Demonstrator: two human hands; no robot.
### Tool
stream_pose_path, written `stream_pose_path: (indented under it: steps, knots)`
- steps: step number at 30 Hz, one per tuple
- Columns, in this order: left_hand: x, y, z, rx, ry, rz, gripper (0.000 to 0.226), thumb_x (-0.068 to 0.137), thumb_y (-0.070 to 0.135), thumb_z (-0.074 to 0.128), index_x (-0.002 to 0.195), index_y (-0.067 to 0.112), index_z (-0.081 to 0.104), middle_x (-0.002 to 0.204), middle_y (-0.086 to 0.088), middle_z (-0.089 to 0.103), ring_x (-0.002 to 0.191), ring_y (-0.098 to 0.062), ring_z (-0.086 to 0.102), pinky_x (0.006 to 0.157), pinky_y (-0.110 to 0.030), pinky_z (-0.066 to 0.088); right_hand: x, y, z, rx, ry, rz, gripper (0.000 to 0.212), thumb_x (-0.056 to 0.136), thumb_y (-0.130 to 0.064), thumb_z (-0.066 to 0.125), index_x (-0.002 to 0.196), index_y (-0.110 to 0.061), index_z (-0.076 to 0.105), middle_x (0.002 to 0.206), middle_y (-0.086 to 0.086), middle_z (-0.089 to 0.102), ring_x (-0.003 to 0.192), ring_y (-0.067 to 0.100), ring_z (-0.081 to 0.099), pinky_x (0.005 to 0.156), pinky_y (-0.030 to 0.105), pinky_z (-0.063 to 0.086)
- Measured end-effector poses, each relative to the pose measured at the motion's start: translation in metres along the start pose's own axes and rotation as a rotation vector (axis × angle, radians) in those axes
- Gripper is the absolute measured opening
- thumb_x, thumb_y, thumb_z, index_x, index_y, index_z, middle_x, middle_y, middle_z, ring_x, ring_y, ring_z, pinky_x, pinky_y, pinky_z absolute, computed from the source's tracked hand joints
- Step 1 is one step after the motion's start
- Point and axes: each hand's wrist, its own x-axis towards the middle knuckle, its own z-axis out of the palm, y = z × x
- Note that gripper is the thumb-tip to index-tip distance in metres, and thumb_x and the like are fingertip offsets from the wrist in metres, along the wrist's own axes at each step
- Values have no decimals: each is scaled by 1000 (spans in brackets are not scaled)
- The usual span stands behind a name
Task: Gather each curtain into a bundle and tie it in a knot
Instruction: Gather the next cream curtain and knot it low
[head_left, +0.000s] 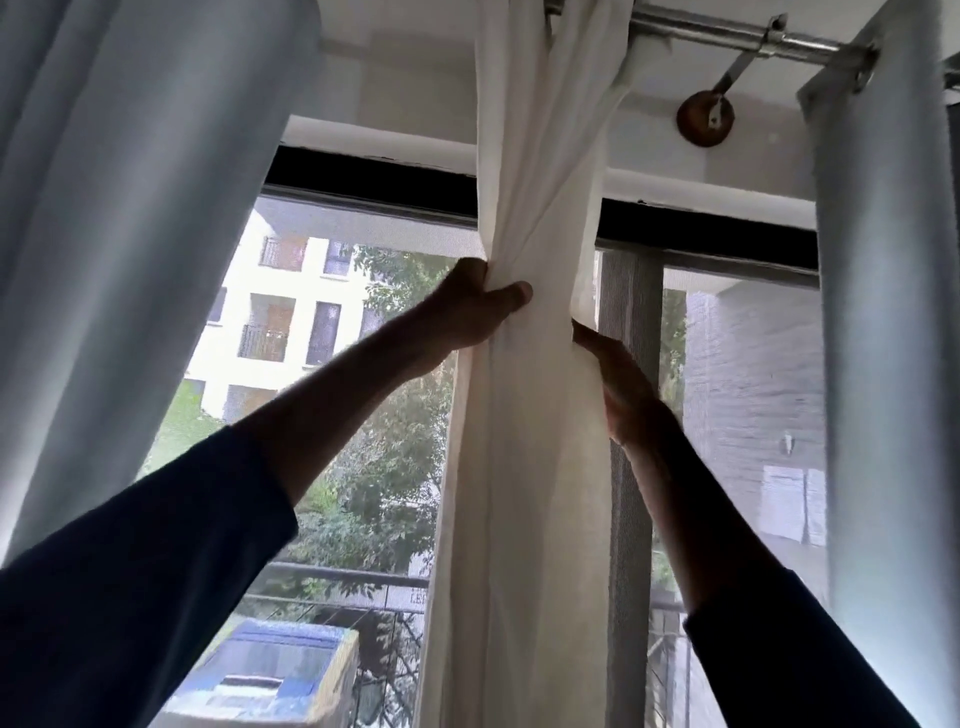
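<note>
Hanging from the metal rod (727, 31) at 1 o'clock, the cream curtain (535, 467) runs down the middle of the view from 12 o'clock to 6 o'clock. It is already gathered into 1 narrow bundle with long vertical folds, and no knot is seen in it.

Both arms reach up to the bundle near the centre. The left hand (467, 312) is on the 9 o'clock side of the bundle and grips the cloth. Its thumb (511, 295) lies across the front and its fingers go behind the folds. The right hand (623, 384) touches the 3 o'clock edge of the bundle, a little lower, with fingers pointing up. The cloth hides part of them, so I cannot tell if this hand holds the curtain or only rests on it. Both dark blue sleeves (130, 597) come in from the bottom corners.

A left grey-blue curtain (130, 208) hangs at 9 o'clock and a right grey-blue curtain (883, 312) at 3 o'clock, both apart from the cream one. A round wooden mount (705, 120) holds the rod on the wall at 1 o'clock. Behind the curtains is the window (374, 218), and a pale building (270, 312) shows through it at 9 o'clock.
</note>
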Motion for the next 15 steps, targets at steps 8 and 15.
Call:
stream_pose_path:
  steps: [8,15]
  knots:
    - [-15,-12,-5,478,130,87,41,86,41,66,101,4,59,104,-5,61,96,-21,57,72,-29,44,-17,22,1,-48,182,-72,22,89,-28,75,95,-7,75,73,0,74,57,11,65,51,21,50]
    - [-66,-26,26,662,99,158,42,93,32,56,118,-2,51,103,-11,52,93,-24,55,66,-28,40,-68,59,8,-355,329,-298,25,82,-20,83,103,-9,75,90,0,75,66,-5,69,64,21,59]
